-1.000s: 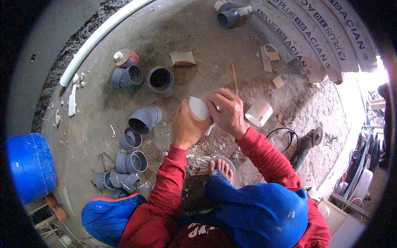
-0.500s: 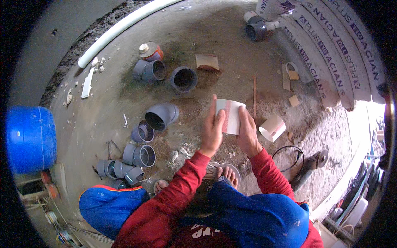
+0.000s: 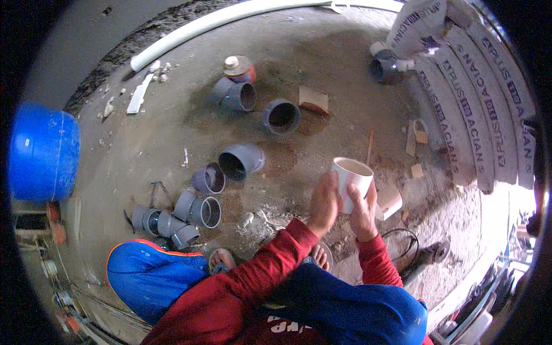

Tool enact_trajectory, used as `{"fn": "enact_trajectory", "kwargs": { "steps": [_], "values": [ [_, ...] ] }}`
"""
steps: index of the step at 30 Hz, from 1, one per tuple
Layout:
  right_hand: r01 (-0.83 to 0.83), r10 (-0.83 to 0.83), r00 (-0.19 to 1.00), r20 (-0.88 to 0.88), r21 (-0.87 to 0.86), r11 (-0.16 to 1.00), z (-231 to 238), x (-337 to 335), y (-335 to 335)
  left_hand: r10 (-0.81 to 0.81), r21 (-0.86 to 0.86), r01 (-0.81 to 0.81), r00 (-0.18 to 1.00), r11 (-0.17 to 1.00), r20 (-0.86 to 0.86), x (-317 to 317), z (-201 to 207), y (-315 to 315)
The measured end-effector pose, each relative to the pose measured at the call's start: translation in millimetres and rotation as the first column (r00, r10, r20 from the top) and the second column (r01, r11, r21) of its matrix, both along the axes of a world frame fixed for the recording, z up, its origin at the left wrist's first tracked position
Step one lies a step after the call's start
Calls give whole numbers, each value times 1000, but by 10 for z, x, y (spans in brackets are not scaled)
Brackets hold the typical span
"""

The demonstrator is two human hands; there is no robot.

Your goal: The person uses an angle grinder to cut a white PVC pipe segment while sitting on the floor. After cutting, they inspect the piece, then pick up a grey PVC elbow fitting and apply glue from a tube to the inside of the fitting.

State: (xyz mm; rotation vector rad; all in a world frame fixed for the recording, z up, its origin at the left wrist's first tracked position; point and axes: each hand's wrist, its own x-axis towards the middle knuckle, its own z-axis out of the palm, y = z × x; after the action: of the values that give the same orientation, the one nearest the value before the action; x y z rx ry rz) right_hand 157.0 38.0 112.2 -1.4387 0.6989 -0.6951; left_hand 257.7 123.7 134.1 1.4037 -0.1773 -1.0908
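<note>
Right of centre, right hand (image 3: 363,214) clasps a white pipe piece (image 3: 347,181), left hand (image 3: 325,202) alongside, grip unclear; upper right, sacks (image 3: 467,109) bear purple lettering.

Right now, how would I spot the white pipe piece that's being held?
From the stacked pale sacks at upper right, look down and left to the left hand and right hand. The white pipe piece is the short, hollow cylinder gripped by the right hand. It's held up, open end upward, while the similar white piece beyond that hand lies on the ground.
</note>
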Motion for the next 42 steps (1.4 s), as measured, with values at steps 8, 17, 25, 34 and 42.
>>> {"fn": "enact_trajectory", "kwargs": {
  "steps": [8, 17, 25, 34, 42],
  "values": [
    [151, -203, 965, -167, -280, 948, 287, 115, -246, 193, -161, -108, 619, 981, 761, -135, -183, 55],
    [-284, 216, 919, -329, -175, 943, 583, 206, 153, 349, -43, -392, 858, 919, -376, 550, -564, 347],
    [-345, -62, 918, -391, -867, 360, 202, 2960, -1391, -95, 160, -47, 627, 986, 773, 122, -692, 828],
    [-555, 8, 765, -644, -652, 517, -501, 4926, -978, -380, 448, -55, 443, 892, 812, 251, -692, 808],
    [-421, -29, 797, -603, -590, 688, -382, 4816, -1248, -429, 489, 34, 538, 871, 726, 302, -758, 782]
  ]
}}
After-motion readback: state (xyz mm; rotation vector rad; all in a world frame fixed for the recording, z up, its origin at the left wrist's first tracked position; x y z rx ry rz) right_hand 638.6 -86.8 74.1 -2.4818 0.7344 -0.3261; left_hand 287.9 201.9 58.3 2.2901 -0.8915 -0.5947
